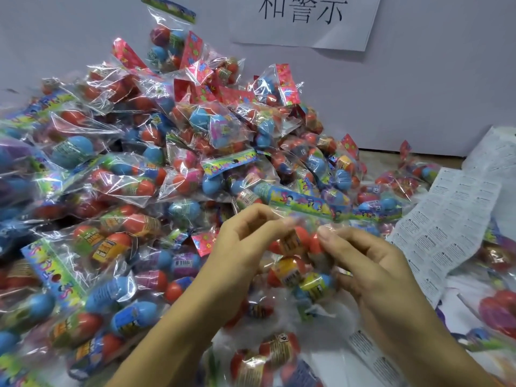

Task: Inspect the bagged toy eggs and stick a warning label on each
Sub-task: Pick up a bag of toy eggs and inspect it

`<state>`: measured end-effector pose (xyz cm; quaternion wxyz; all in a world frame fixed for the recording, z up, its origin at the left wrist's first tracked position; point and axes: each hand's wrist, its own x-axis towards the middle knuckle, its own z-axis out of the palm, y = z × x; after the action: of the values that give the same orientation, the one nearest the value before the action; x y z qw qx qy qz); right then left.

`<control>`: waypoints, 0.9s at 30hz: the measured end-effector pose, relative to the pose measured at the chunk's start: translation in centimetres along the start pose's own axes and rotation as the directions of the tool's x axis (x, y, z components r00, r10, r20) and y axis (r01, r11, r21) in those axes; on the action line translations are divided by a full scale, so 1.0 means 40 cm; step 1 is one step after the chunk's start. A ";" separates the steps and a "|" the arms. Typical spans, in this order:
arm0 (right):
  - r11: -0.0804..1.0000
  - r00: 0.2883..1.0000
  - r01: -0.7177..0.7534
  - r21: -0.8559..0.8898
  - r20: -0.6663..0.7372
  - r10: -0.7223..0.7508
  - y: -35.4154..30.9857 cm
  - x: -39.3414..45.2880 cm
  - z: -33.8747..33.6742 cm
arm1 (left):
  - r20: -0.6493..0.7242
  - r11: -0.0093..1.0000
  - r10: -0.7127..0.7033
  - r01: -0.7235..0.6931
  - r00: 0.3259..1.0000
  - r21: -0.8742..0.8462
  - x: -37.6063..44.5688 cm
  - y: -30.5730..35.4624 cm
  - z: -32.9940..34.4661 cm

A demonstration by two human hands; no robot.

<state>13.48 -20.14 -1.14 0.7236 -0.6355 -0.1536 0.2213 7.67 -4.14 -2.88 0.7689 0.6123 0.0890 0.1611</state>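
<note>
Head view: your left hand (pixel 237 247) and right hand (pixel 374 263) are up in the lower middle of the frame, close together but not touching. Both pinch the same clear bag of toy eggs (pixel 298 263). The left thumb and fingertips (pixel 282 222) grip the bag's upper edge on its left side; the right fingertips (pixel 326 233) grip it on the right, just under the printed header strip (pixel 304 201). The bag hangs between and below your hands, with red, yellow-labelled and blue eggs showing through the plastic. Whether a warning label is on this bag, can't tell; the plastic is blurred and glary.

Behind and left of your hands a big pile of bagged eggs (pixel 145 163) covers the table, heaped highest against the white wall (pixel 418 93). More bags lie below your wrists near the bottom edge (pixel 265 358).

To the right of your right hand a sheet of small printed labels (pixel 446 233) lies flat, near the hand but not touching it. A second label sheet (pixel 371 356) shows under your right forearm. A white paper sign (pixel 304 20) with black characters is stuck on the wall at top.
</note>
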 end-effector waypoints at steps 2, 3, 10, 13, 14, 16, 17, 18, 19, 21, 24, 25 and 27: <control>0.999 1.000 -0.014 0.040 0.003 0.014 -0.005 -0.001 0.002 | -0.005 0.999 0.013 -0.012 1.000 0.048 -0.002 0.001 0.002; 0.998 1.000 -0.023 0.058 -0.003 0.023 -0.005 0.001 0.002 | 0.004 0.998 0.008 -0.008 1.000 0.066 -0.003 0.002 0.002; 0.995 0.999 -0.054 0.081 0.005 0.054 -0.007 0.005 0.002 | -0.046 0.996 -0.093 0.093 0.995 -0.001 -0.002 0.002 0.008; 0.996 0.995 -0.092 0.015 0.032 0.092 -0.006 0.003 0.001 | -0.093 0.998 -0.061 0.060 0.994 -0.011 -0.001 -0.005 0.009; 0.994 0.994 -0.105 -0.008 0.042 0.106 -0.005 0.002 0.000 | -0.095 0.998 -0.056 0.053 0.994 -0.026 -0.001 -0.008 0.009; 0.993 0.991 -0.118 -0.023 0.062 0.120 -0.005 0.000 0.000 | -0.087 0.996 -0.072 0.067 0.994 -0.065 -0.001 -0.010 0.008; 0.993 0.991 -0.113 -0.012 0.065 0.114 -0.006 -0.001 0.001 | -0.084 0.993 -0.093 0.086 0.992 -0.079 0.000 -0.010 0.009; 0.995 0.993 -0.101 0.006 0.063 0.101 -0.007 0.000 0.002 | -0.084 0.990 -0.112 0.104 0.990 -0.093 0.003 -0.011 0.007; 0.996 0.995 -0.087 0.024 0.057 0.086 -0.007 0.000 0.002 | -0.076 0.986 -0.130 0.121 0.989 -0.117 0.005 -0.010 0.005; 0.996 0.997 -0.068 0.062 0.027 0.067 -0.005 0.003 -0.002 | -0.031 0.979 -0.161 0.155 0.987 -0.132 0.011 -0.011 0.001; 0.995 0.998 -0.052 0.090 -0.022 0.054 -0.004 0.006 -0.008 | 0.067 0.977 -0.210 0.211 0.975 -0.012 0.006 -0.015 0.001; 0.995 0.998 -0.047 0.094 -0.040 0.051 -0.004 0.007 -0.008 | 0.102 0.974 -0.224 0.224 0.969 0.014 0.003 -0.017 0.002; 0.994 0.996 -0.037 0.108 -0.072 0.045 -0.003 0.008 -0.010 | 0.151 0.974 -0.228 0.223 0.962 0.045 -0.002 -0.022 0.002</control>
<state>13.96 -20.32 -1.09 0.7568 -0.6070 -0.1016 0.2201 7.75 -4.43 -3.73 0.7784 0.6193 0.1002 0.0230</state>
